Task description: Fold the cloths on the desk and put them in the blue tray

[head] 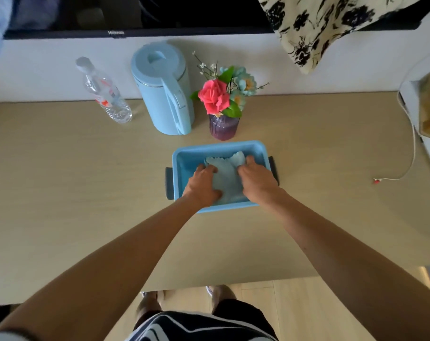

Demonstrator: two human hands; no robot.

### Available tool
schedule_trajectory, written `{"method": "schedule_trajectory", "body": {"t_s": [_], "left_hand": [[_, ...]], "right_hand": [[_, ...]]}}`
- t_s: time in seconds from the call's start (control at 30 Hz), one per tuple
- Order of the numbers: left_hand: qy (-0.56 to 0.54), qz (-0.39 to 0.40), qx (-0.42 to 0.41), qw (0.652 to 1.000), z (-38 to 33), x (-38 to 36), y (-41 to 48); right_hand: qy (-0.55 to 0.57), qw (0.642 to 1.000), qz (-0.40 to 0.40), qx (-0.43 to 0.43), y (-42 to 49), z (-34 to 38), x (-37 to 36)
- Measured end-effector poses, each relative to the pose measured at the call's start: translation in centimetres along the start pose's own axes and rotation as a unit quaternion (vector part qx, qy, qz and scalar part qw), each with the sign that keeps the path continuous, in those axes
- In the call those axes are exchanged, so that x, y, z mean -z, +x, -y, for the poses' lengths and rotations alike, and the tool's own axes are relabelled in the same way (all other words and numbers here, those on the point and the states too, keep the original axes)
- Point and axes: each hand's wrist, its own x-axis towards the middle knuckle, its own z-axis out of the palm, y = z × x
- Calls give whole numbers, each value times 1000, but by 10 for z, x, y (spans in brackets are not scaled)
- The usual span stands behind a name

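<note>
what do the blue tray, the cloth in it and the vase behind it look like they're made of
Blue tray: likely moulded plastic, with smooth, slightly glossy walls, rounded corners and dark side handles.
Cloth: soft, thin pale blue fabric, perhaps microfibre; it creases and has a wavy cut edge.
Vase: seemingly tinted purple glass, ribbed and translucent, though clear plastic is possible.

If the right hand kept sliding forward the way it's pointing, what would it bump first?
Probably the far wall of the blue tray; the right hand is inside it, on the light blue cloth. Beyond stands the purple vase.
</note>
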Motion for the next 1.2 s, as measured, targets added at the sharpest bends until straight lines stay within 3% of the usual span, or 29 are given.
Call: {"method": "schedule_trajectory", "body": {"t_s": [0.13,0.23,0.43,0.6,0.8,1.03,1.2], "left_hand": [[81,20,3,997,-3,-2,4],[166,-16,-27,986,-7,3,6],[327,-57,-142,933,-9,5,11],[355,2,-140,925,-6,1,18],[405,27,-138,903,-2,-9,27],[347,11,-114,931,-12,-2,18],[153,-59,-86,983,-11,24,-10]], "right_hand": [[-94,994,-58,12,4,4,-2],[-139,987,-78,35,7,8,0],[-165,982,-2,92,17,-4,6],[-170,979,63,90,26,-6,4],[-170,981,50,76,30,-1,-7],[-131,988,51,57,32,0,-3],[36,999,22,27,21,-3,24]]}}
